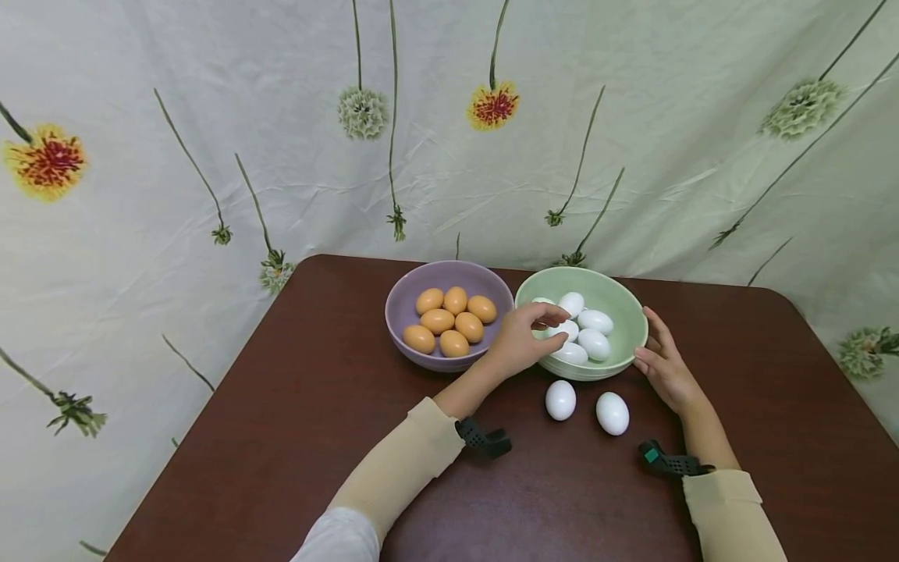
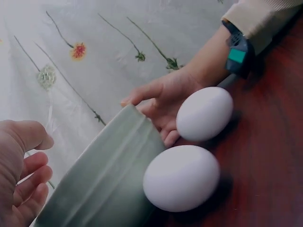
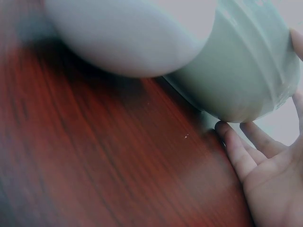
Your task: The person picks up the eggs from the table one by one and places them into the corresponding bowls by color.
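My left hand [image 1: 523,336] hovers above the near-left part of a green bowl [image 1: 625,308], its thumb and fingers apart. No egg shows between them; in the left wrist view that hand [image 2: 23,172] has bent fingers with a gap to the thumb. Several white eggs [image 1: 595,343] lie in the bowl, some partly behind the fingers. On the bowl's right side, my right hand [image 1: 670,371] holds it at the rim and outer wall. Two more white eggs, one on the left [image 1: 560,400] and one on the right [image 1: 612,414], rest on the table in front.
Beside the green bowl on the left, nearly touching it, stands a purple bowl [image 1: 396,312] with several brown eggs [image 1: 437,321]. Both bowls are near the far edge of the dark wooden table [image 1: 281,437]. Behind hangs a flower-patterned cloth [image 1: 295,117].
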Demonstrator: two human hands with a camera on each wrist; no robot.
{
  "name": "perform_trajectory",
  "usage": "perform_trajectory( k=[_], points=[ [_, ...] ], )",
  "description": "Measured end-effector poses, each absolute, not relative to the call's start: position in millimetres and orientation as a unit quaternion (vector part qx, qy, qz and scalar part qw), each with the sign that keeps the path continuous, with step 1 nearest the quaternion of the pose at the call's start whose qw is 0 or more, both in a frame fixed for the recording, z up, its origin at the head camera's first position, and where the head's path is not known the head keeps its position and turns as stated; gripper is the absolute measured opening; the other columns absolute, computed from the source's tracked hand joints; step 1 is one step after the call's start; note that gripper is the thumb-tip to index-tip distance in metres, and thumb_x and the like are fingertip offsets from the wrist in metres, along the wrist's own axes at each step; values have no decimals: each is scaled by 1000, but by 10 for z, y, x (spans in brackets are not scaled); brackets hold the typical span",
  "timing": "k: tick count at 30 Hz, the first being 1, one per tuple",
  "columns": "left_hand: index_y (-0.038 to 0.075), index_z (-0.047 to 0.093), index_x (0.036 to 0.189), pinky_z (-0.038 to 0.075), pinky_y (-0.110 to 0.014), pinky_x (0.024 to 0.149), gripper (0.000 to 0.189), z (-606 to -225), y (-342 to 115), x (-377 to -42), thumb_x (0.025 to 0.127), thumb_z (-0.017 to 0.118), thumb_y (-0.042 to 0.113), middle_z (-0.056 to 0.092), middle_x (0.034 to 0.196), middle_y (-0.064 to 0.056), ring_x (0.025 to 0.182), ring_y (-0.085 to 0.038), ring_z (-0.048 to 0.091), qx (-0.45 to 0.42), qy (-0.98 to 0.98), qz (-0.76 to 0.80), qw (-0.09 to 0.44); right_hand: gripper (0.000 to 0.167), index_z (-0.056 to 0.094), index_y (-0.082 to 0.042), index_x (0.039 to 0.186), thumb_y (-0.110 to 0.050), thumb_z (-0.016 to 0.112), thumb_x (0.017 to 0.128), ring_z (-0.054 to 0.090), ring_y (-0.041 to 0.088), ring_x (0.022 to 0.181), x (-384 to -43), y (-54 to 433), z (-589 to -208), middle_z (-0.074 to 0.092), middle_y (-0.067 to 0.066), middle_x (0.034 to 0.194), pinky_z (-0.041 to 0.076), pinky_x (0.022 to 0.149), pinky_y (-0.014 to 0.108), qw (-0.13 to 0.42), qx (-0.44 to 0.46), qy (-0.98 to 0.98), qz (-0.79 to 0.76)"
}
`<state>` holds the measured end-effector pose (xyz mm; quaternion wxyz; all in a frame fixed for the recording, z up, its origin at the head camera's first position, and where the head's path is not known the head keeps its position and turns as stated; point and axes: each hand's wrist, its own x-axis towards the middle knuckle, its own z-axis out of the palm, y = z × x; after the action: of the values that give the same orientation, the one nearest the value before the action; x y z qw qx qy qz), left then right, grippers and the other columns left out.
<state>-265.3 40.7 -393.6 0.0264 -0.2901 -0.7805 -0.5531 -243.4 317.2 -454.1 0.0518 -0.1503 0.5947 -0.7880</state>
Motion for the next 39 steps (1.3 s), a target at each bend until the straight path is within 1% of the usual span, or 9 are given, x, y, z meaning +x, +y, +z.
perform_trajectory(
  k=[3,5,8,10,15,20,27,34,39],
  points=[
    [-1,68,111,52,-30,87,26,-3955,362,-2574,86,72,6,69,106,-13,97,-19,64,-296,-781,-549,34,64,19,-22,154,0,46,100,50,6,117,-2432,3176,-4534,24,8,140,46,90,19,52,-149,594,-789],
    [-1,69,111,51,-27,86,27,-3967,333,-2521,85,73,6,69,106,-11,97,-16,63,-300,-781,-547,38,64,20,-22,154,0,46,100,51,6,116,-2429,3177,-4529,26,6,139,46,90,19,52,-148,594,-789],
    [0,69,110,51,-25,85,27,-4001,296,-2460,84,74,5,69,106,-11,98,-17,64,-308,-775,-551,41,64,18,-22,154,-1,45,100,50,6,117,-2434,3184,-4533,26,6,139,46,91,18,53,-148,598,-786],
    [0,69,110,52,-26,85,27,-4020,276,-2418,84,74,4,69,106,-13,98,-18,65,-314,-768,-557,39,64,18,-22,154,-2,46,100,50,6,117,-2434,3185,-4535,26,6,139,46,91,18,53,-149,600,-784],
    [3,70,108,51,-26,85,27,-4061,227,-2311,82,75,4,69,104,-10,96,-16,64,-327,-766,-552,34,64,17,-22,154,-2,45,100,51,6,116,-2425,3181,-4537,27,4,137,46,90,18,53,-150,601,-783],
    [2,70,107,50,-25,87,27,-4114,189,-2241,82,76,5,69,103,-8,96,-18,63,-343,-766,-542,25,64,17,-21,154,-1,45,100,51,6,115,-2422,3165,-4526,29,5,137,46,90,19,50,-150,598,-786],
    [4,71,108,48,-23,87,26,-4210,170,-2204,83,75,8,68,102,-10,96,-10,59,-370,-779,-506,9,64,19,-21,154,0,46,100,51,7,115,-2418,3158,-4528,28,6,137,46,89,19,50,-155,594,-788],
    [6,70,114,41,-17,94,34,-4287,210,-2185,82,78,12,68,112,-2,107,-6,58,-401,-798,-449,-6,64,18,-21,154,-1,46,100,51,6,116,-2420,3165,-4535,30,3,137,46,90,19,51,-151,602,-783],
    [6,70,118,39,-18,98,38,-4301,245,-2162,82,78,15,67,118,-3,113,-10,57,-420,-804,-421,-16,65,18,-21,154,-1,46,100,50,6,116,-2421,3163,-4532,27,5,138,46,90,19,49,-143,603,-783]
  ],
)
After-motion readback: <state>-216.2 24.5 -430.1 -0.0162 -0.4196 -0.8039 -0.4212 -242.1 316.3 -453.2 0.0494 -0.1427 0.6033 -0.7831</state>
